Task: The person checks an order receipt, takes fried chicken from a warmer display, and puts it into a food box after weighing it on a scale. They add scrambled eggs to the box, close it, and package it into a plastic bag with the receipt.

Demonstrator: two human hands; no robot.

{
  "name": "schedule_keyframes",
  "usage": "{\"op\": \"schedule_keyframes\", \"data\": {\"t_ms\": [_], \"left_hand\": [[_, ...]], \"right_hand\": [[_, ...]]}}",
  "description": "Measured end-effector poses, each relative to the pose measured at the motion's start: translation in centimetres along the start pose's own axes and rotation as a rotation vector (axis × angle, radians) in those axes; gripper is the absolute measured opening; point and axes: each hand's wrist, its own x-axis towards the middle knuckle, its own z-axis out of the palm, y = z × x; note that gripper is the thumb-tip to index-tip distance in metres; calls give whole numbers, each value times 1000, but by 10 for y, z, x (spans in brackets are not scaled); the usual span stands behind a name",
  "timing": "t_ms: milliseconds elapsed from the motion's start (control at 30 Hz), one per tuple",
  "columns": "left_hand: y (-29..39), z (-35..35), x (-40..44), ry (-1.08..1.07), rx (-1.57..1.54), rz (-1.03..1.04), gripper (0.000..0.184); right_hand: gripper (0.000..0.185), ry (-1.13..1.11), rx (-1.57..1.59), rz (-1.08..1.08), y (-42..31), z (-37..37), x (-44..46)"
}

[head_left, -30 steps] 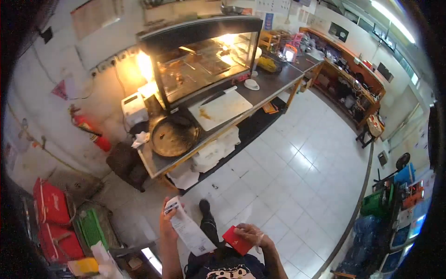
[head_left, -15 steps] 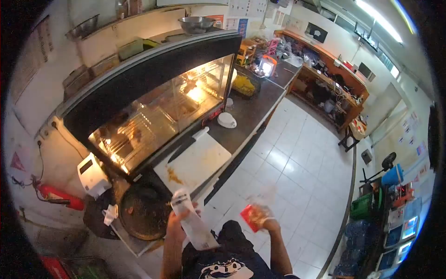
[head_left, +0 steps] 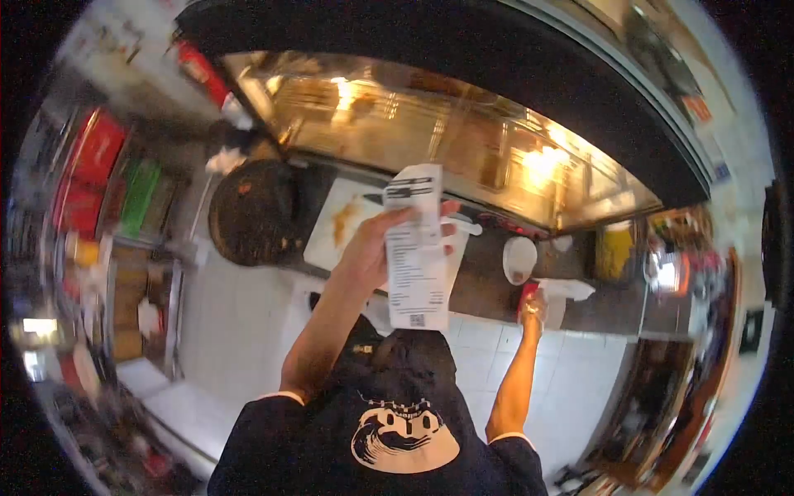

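A long white printed receipt [head_left: 418, 281] is gripped in my left hand [head_left: 372, 244], held up in front of my chest with its text facing me. To the right, my right hand [head_left: 533, 312] reaches to the counter's front edge, closed on a small red packet [head_left: 528, 291]. Clear plastic seems to wrap that hand, but blur hides the detail. Beside it lies a white, blurred item [head_left: 566, 289]. Behind the receipt is a white cutting board [head_left: 325, 236] with a brown smear; a knife with a white handle [head_left: 470, 228] rests across it, partly hidden.
A lit glass food warmer [head_left: 364, 132] stands along the counter's back. Left of the board sits a round dark tray [head_left: 248, 215]. A white dish [head_left: 520, 259] and a container of something yellow [head_left: 613, 252] are to the right. White floor tiles [head_left: 480, 351] show below.
My view has swung round to face the counter and warmer. The receipt has been raised upright in my left hand. My right hand has reached out to the counter with the red packet.
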Motion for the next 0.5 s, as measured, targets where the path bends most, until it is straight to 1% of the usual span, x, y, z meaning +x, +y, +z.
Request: {"op": "schedule_keyframes", "data": {"t_ms": [33, 67, 100, 133, 167, 200, 233, 300, 333, 400, 433, 500], "left_hand": [[-7, 9, 5, -37, 36, 34, 61], [-12, 13, -2, -14, 28, 88, 61], [-12, 20, -11, -6, 24, 116, 61], [-16, 25, -10, 8, 25, 132, 61], [-17, 27, -11, 5, 26, 156, 61], [-21, 29, -10, 22, 31, 175, 61], [-25, 31, -8, 10, 22, 189, 60], [-33, 41, -5, 15, 19, 207, 60], [-35, 44, -6, 1, 8, 215, 59], [-39, 53, -8, -14, -2, 216, 58], [-40, 58, -9, 5, 12, 213, 58], [-42, 63, -10, 9, 34, 195, 58]], "right_hand": [[29, -34, -169, -218, 40, 28, 29], [30, -49, -335, -439, 73, 57, 54], [29, -167, -277, -366, 35, 17, 31], [29, -185, -277, -406, 11, -5, 25], [29, -171, -218, -237, -20, -29, 12], [30, -160, -158, -58, -34, -39, 9], [30, -170, -154, -73, -32, -39, 15], [45, -346, -51, 44, -22, -46, 19], [45, -351, -52, 42, -19, -49, 18], [50, -13, -175, -242, -29, -75, 4], [50, -10, -171, -235, -44, -97, -5], [41, -22, -13, -218, -74, -135, -20]]}}
